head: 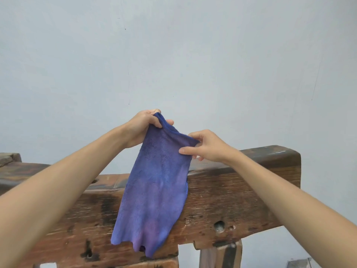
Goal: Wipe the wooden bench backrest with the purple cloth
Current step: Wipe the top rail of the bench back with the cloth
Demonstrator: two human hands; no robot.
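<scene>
Cloth comes first here: the purple cloth [154,192] hangs full length from your two hands in front of the wooden bench backrest [237,194], its top edge raised above the rail's upper edge and its lower hem dangling down across the rail's front face. Whether the hem actually touches the wood cannot be told from this view.

You seem to be readying the cloth rather than wiping yet. To do this well, fold or bunch it into a flat pad that fills one palm, so that no loose tail drags over the rough grain and the holes in the front face. Then lay the pad on the top edge near one end of the backrest and draw it along the grain with steady pressure, overlapping each pass before you drop to the front face.

Your left hand [144,126] is the higher one, its grip curled tight round a gathered top corner, thumb pinching the fabric against the fingers. Your right hand [204,146] sits lower and just beside it, pinching the other top corner between thumb and fingertips, the remaining fingers loosely bent. Both forearms reach forward and upward, nearly straight, converging on the cloth over the middle of the rail, with the pale wall [173,55] behind.
</scene>
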